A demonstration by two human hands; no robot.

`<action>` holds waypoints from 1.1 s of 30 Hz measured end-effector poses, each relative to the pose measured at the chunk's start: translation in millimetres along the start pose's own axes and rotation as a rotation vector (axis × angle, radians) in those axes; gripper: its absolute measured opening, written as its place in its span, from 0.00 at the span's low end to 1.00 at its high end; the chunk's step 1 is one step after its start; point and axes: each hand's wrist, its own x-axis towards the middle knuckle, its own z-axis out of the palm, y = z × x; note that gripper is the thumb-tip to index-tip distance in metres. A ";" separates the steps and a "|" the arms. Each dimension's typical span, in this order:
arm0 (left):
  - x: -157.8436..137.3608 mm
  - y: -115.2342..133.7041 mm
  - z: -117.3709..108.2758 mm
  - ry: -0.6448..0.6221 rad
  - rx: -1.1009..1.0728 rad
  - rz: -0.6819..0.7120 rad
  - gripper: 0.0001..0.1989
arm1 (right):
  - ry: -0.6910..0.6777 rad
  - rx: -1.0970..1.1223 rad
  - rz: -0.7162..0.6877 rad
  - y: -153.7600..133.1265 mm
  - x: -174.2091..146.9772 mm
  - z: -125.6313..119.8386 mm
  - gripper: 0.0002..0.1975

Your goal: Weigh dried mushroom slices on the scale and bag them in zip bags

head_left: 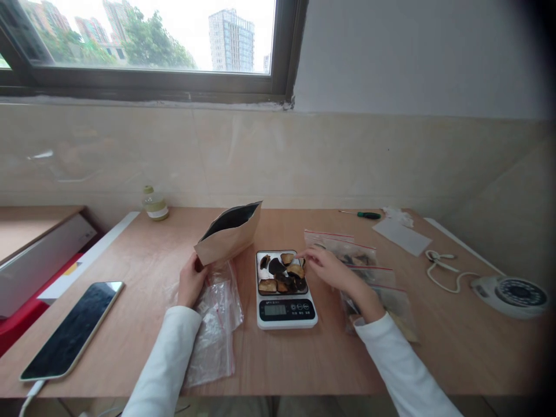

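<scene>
My left hand (191, 282) is closed on the lower left edge of a brown kraft paper pouch (230, 243), whose dark-lined mouth gapes upward. Under and beside that hand lie clear zip bags (212, 341). A white digital kitchen scale (286, 317) stands in the middle, bearing dried slices (281, 267), dark on one side and tan on the other. My right hand (324, 263) reaches over the scale's right edge, index finger stretched to the slices. Whether the fingertip touches one I cannot tell. Its other fingers are partly hidden.
Filled zip bags (393, 304) overlap at the right, near a white round device (515, 295) with a cable. Farther back lie a green-handled screwdriver (368, 215) and white paper (402, 236). A phone (73, 330) is at left, a small bottle (155, 205) behind it.
</scene>
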 end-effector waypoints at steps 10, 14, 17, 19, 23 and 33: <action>-1.4 6.1 2.0 -0.003 0.035 0.019 0.20 | 0.080 -0.004 -0.011 8.6 15.0 17.6 0.15; -2.5 6.4 2.9 0.020 -0.018 0.048 0.19 | 0.008 -0.053 -0.086 -16.0 35.0 22.8 0.14; -3.8 6.2 3.2 0.057 -0.050 0.067 0.18 | -0.128 -0.115 -0.165 -35.5 56.7 27.9 0.12; -4.6 6.4 3.1 0.094 -0.052 0.078 0.18 | -0.212 -0.145 -0.204 -43.9 70.1 32.8 0.11; -6.5 8.6 2.9 0.271 -0.117 0.132 0.20 | -0.304 -0.151 -0.214 -47.0 88.1 42.5 0.11; -12.2 14.9 -0.8 0.543 -0.073 0.176 0.10 | -0.364 -0.105 -0.173 -36.4 101.8 56.9 0.09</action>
